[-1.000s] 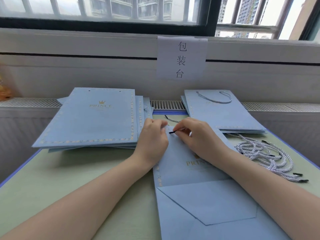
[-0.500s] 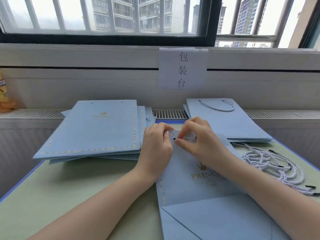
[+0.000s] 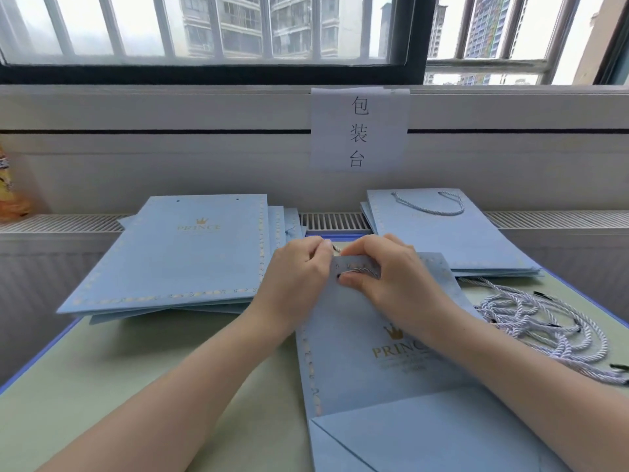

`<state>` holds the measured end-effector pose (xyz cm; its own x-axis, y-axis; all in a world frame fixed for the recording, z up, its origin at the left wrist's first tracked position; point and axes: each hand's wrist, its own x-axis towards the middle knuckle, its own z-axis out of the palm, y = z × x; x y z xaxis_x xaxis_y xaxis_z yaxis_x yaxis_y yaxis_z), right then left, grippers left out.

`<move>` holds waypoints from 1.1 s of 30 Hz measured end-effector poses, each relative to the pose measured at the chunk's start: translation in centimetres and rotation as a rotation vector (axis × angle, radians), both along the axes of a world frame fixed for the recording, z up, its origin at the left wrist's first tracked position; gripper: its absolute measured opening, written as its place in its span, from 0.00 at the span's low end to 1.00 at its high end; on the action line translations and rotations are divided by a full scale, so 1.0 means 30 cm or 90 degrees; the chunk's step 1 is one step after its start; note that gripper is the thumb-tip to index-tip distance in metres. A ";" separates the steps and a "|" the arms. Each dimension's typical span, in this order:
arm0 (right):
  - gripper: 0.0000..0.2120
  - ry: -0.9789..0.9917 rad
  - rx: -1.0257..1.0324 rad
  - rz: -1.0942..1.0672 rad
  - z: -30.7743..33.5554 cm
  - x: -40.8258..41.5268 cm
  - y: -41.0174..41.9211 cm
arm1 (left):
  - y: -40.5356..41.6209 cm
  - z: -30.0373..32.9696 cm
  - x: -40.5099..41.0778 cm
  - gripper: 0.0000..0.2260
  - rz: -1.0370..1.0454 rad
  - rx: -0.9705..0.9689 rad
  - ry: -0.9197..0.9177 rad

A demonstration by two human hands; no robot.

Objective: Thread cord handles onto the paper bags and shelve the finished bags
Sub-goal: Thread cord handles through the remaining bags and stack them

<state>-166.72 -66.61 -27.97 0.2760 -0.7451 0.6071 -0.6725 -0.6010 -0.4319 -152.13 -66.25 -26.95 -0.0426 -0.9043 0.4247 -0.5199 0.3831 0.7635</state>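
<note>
Cord (image 3: 361, 271) going into the blue paper bag (image 3: 367, 349) on the desk (image 3: 102, 386)

Paper bag lies flat near the front, with its top edge under both hands. It looks light and thin, so it could bend or tear at the little holes; best to hold it close to the hole. The cord is soft and floppy, so pinch it near its stiff black tip. The left hand (image 3: 299, 274) has curled fingers pinching the bag's top edge, and maybe the cord end there. The right hand (image 3: 384, 277) pinches the cord against the paper. More cords (image 3: 544, 321) wait just to the right.
</note>
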 end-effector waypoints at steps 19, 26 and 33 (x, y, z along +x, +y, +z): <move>0.10 -0.023 -0.050 0.086 -0.018 -0.027 -0.004 | -0.012 0.009 0.031 0.26 -0.023 0.029 0.096; 0.15 0.109 -0.104 0.049 -0.001 -0.063 -0.014 | -0.002 0.007 0.023 0.22 0.017 -0.116 -0.049; 0.16 0.078 -0.183 -0.016 0.043 -0.110 -0.031 | -0.015 -0.019 0.034 0.20 0.061 -0.095 -0.079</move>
